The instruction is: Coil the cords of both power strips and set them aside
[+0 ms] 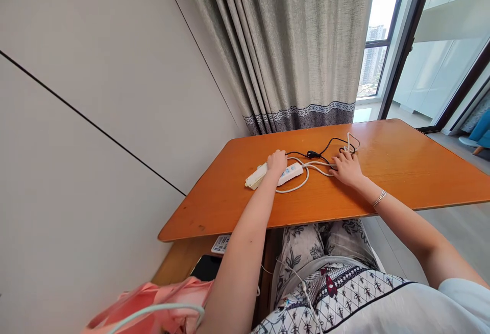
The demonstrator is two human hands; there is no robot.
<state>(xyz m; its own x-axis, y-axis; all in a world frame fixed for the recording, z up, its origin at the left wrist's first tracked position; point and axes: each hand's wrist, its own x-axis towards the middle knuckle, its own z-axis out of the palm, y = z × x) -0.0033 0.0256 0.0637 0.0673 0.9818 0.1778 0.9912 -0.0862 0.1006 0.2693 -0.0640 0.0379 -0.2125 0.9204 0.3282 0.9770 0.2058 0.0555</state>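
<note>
A white power strip [268, 174] lies on the orange wooden table [401, 170], its white cable [296, 187] looping beside it. My left hand [276, 161] rests closed on top of the strip, near its middle. My right hand [346, 169] lies to the right, fingers stretched forward and pressed on the cables. Just beyond its fingertips a black cable with a small black plug [313, 154] curls across the table, with a bundle of white cable [350, 145] at its far end.
A grey curtain [291, 43] hangs behind the table, with a window and glass door to the right. A white wall runs along the left. Below the table's near edge sit a lower shelf with a dark phone [206, 267], a small card and pink fabric [153, 306].
</note>
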